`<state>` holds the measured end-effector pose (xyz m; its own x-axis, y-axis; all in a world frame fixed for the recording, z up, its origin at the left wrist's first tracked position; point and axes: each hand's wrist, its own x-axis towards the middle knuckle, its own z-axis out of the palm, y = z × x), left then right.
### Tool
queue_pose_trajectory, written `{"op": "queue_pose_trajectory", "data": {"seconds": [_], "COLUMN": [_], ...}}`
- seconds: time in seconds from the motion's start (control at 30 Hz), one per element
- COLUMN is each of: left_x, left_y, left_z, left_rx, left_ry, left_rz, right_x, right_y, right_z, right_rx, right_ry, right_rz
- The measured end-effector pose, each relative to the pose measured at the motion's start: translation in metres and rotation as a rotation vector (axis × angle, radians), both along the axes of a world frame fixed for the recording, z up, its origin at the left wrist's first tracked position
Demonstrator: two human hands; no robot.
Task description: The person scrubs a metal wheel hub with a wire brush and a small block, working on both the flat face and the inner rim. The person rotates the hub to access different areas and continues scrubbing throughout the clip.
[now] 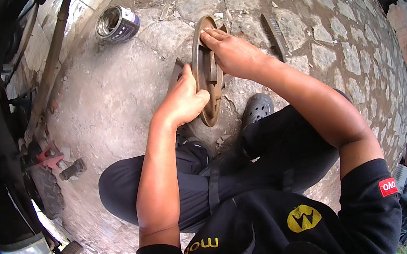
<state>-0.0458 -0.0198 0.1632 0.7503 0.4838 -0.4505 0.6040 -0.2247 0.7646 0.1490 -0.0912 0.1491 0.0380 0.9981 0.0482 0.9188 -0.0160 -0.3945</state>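
Between my hands a round, brown metal plate with a raised rim [201, 83] is held on edge, so that it shows as a narrow oval with ribs inside. My left hand [183, 99] grips it at the left side, thumb close to the rim. A dark flat piece [175, 73] juts out beyond that hand; I cannot tell whether it belongs to the plate. On the upper right, my right hand [235, 53] holds the plate with its fingers pressed over the inner face near the top. The fingers of my left hand are partly hidden.
An open paint can [118, 24] stands at the far left. A long, dark brush-like tool [273, 37] lies on the stone paving to the right. My clog [256, 108] is just below the plate. Tools and a red metal part [49, 156] lie along the left side.
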Motion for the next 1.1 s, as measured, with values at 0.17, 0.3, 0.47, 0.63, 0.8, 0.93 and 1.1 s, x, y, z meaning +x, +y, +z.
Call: {"op": "queue_pose_trajectory", "data": {"seconds": [0.17, 0.3, 0.47, 0.63, 0.8, 0.93, 1.1], "left_x": [0.001, -0.003, 0.003, 0.002, 0.007, 0.004, 0.003], "left_y": [0.006, 0.006, 0.002, -0.002, -0.007, -0.003, -0.004], "left_z": [-0.002, -0.015, -0.018, -0.006, 0.004, -0.001, -0.010], "left_rx": [-0.013, -0.043, 0.000, -0.020, -0.051, -0.063, 0.060], "left_ry": [-0.040, -0.074, -0.107, -0.010, 0.032, 0.001, -0.030], "left_rz": [-0.017, 0.003, -0.030, -0.055, -0.045, -0.022, -0.076], "right_x": [-0.009, -0.025, -0.014, -0.016, -0.007, -0.006, -0.003], "right_y": [0.002, -0.008, 0.006, -0.002, 0.002, 0.002, 0.004], "right_z": [-0.007, -0.002, -0.003, 0.000, 0.003, 0.000, -0.011], "right_rx": [0.041, 0.057, 0.026, 0.029, -0.026, -0.016, 0.076], "right_ry": [-0.272, -0.400, -0.491, -0.430, -0.344, -0.233, -0.374], "right_rz": [0.012, 0.047, -0.039, -0.033, -0.035, -0.054, -0.014]}}
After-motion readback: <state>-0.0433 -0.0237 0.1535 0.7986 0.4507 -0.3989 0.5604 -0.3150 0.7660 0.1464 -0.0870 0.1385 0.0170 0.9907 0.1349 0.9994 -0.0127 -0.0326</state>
